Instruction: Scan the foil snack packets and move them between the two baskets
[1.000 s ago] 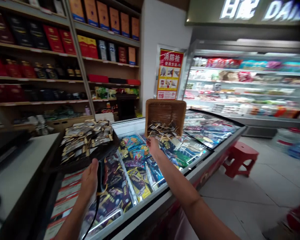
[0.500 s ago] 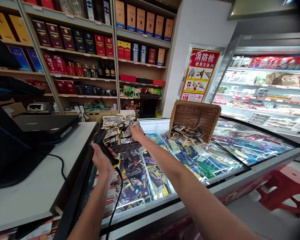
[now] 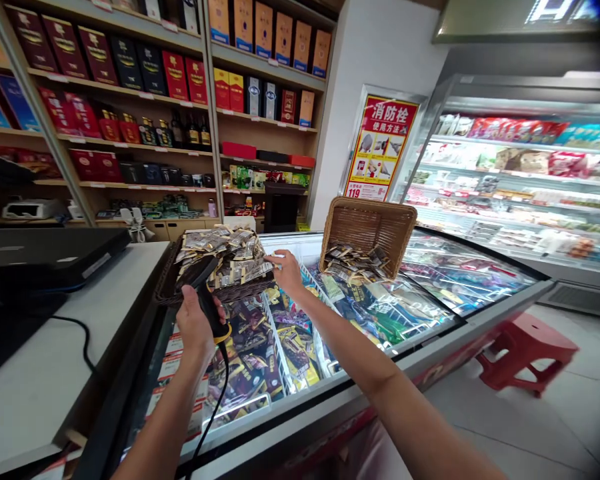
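My left hand [image 3: 196, 323] is wrapped round the handle of a black barcode scanner [image 3: 211, 308] with a yellow trim and a cord hanging down. The scanner's head is tilted up over the near side of a dark woven basket [image 3: 240, 291]. That basket is heaped with small brown-and-gold snack packets [image 3: 215, 247]. At the heap's right edge, my right hand [image 3: 287, 272] pinches a small packet [image 3: 260, 268] between thumb and fingertips. To the right, a light brown wicker basket [image 3: 405, 230] lies tipped towards me, with more packets in its lower part.
Both baskets rest on a glass-topped freezer [image 3: 360, 373] filled with bagged goods. On the left is a white counter [image 3: 35, 393] with a black device. A red stool [image 3: 535, 347] stands on the floor at right. Shelves of boxes [image 3: 153, 70] line the back.
My right hand has drawn back from the top of the heap to its right edge, now with a packet in its fingertips. My left hand still holds the scanner. The view has shifted right.
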Tool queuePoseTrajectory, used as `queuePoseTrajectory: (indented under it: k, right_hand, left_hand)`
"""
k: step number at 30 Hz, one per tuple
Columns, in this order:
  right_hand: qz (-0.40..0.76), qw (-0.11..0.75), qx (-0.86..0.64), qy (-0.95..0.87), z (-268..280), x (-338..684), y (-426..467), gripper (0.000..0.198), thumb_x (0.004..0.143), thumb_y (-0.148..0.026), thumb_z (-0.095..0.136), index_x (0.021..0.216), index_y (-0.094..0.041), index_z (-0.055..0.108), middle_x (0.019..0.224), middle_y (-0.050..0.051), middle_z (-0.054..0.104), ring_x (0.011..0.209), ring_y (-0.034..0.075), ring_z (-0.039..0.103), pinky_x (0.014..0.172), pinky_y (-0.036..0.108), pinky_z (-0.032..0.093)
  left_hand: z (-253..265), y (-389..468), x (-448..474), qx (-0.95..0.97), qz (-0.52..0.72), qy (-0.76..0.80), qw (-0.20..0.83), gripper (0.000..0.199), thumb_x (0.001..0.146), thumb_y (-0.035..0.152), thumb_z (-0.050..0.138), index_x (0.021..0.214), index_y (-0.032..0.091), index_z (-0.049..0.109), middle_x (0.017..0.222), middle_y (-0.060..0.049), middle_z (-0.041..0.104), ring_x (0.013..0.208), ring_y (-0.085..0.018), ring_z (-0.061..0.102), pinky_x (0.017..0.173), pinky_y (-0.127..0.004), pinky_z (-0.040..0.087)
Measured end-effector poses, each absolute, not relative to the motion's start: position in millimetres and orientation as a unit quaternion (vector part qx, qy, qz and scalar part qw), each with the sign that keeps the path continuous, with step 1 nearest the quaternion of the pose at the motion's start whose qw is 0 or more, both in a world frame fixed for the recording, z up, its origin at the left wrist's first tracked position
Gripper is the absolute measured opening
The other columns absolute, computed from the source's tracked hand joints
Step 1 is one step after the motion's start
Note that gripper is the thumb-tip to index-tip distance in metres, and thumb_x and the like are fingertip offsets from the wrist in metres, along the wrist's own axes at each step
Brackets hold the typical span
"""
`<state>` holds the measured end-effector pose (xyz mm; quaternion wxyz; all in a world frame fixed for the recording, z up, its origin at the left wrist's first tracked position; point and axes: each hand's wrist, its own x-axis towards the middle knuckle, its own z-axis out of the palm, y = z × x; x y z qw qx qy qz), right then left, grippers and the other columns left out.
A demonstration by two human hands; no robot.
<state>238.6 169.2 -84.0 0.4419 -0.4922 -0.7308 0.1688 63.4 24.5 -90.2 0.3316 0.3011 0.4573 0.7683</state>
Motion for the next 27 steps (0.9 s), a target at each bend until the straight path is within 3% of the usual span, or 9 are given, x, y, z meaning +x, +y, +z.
queuePoseTrajectory:
  k: [3, 6, 11, 14, 16, 19, 23, 27]
  right_hand:
    - [0.326, 0.513, -0.475, -0.637, -97.6, 263.3, 157.8, 0.047, 0.077, -0.001, 0.06, 0.105, -0.025, 0.089, 0.121, 0.006, 0.082, 0.117, 0.025, 0.073, 0.108, 0.041, 0.059]
    - [0.454, 0.579, -0.428, -0.525, -106.7, 282.3, 148.3, 0.037, 0.07, -0.008, 0.065, 0.097, -0.024, 0.086, 0.098, 0.001, 0.083, 0.099, 0.022, 0.075, 0.091, 0.036, 0.066]
    - [0.59, 0.623, -0.316, -0.405, -105.1, 309.3, 139.7, 0.027, 0.064, -0.015, 0.07, 0.088, -0.02, 0.081, 0.091, 0.002, 0.079, 0.081, 0.017, 0.071, 0.077, 0.029, 0.063]
    - [0.585, 0.648, -0.297, -0.386, -99.8, 321.8, 138.3, 0.017, 0.071, -0.026, 0.076, 0.086, -0.019, 0.078, 0.098, 0.004, 0.076, 0.076, 0.015, 0.065, 0.064, 0.027, 0.058]
    - [0.548, 0.661, -0.324, -0.397, -97.4, 328.4, 137.5, 0.021, 0.074, -0.033, 0.082, 0.091, -0.02, 0.077, 0.096, 0.002, 0.074, 0.067, 0.012, 0.059, 0.057, 0.025, 0.051]
    - [0.503, 0.678, -0.362, -0.395, -95.9, 336.1, 136.3, 0.036, 0.079, -0.036, 0.085, 0.111, -0.024, 0.075, 0.084, -0.004, 0.069, 0.055, 0.009, 0.051, 0.051, 0.025, 0.043]
    - [0.48, 0.712, -0.378, -0.346, -96.7, 342.4, 139.6, 0.061, 0.079, -0.036, 0.088, 0.135, -0.028, 0.065, 0.073, -0.009, 0.063, 0.052, 0.01, 0.051, 0.049, 0.024, 0.037]
    - [0.483, 0.726, -0.384, -0.303, -104.2, 345.0, 149.0, 0.057, 0.075, -0.039, 0.091, 0.124, -0.023, 0.067, 0.067, -0.01, 0.057, 0.052, 0.01, 0.05, 0.047, 0.024, 0.031]
  left_hand:
    - [-90.5, 24.6, 70.0, 0.326, 0.747, 0.464, 0.348, 0.077, 0.069, 0.1, 0.067, 0.083, 0.024, 0.059, 0.061, 0.0, 0.067, 0.051, -0.022, 0.069, 0.039, -0.029, 0.046]
    - [-89.2, 23.3, 77.1, 0.352, 0.721, 0.473, 0.366, 0.075, 0.071, 0.097, 0.068, 0.086, 0.024, 0.059, 0.06, -0.001, 0.066, 0.05, -0.022, 0.068, 0.036, -0.028, 0.043]
    - [-93.1, 20.1, 80.0, 0.425, 0.639, 0.488, 0.416, 0.077, 0.074, 0.095, 0.067, 0.094, 0.021, 0.066, 0.055, 0.0, 0.064, 0.045, -0.023, 0.064, 0.032, -0.029, 0.041]
    - [-101.7, 20.0, 75.6, 0.47, 0.571, 0.504, 0.446, 0.08, 0.073, 0.097, 0.066, 0.094, 0.02, 0.068, 0.053, -0.001, 0.063, 0.042, -0.023, 0.062, 0.031, -0.029, 0.041]
    - [-106.0, 20.3, 73.8, 0.501, 0.525, 0.513, 0.459, 0.079, 0.073, 0.098, 0.066, 0.089, 0.021, 0.07, 0.051, -0.002, 0.062, 0.042, -0.023, 0.062, 0.031, -0.029, 0.041]
    - [-106.8, 19.6, 77.1, 0.547, 0.477, 0.513, 0.457, 0.078, 0.071, 0.1, 0.066, 0.08, 0.023, 0.069, 0.047, -0.003, 0.058, 0.044, -0.024, 0.062, 0.033, -0.029, 0.042]
    - [-103.6, 17.7, 85.3, 0.585, 0.446, 0.508, 0.448, 0.081, 0.069, 0.104, 0.062, 0.076, 0.023, 0.068, 0.047, -0.002, 0.057, 0.044, -0.023, 0.061, 0.037, -0.03, 0.044]
    - [-106.8, 19.1, 82.9, 0.576, 0.448, 0.515, 0.45, 0.078, 0.076, 0.1, 0.061, 0.079, 0.022, 0.068, 0.049, -0.003, 0.059, 0.043, -0.022, 0.06, 0.036, -0.029, 0.042]
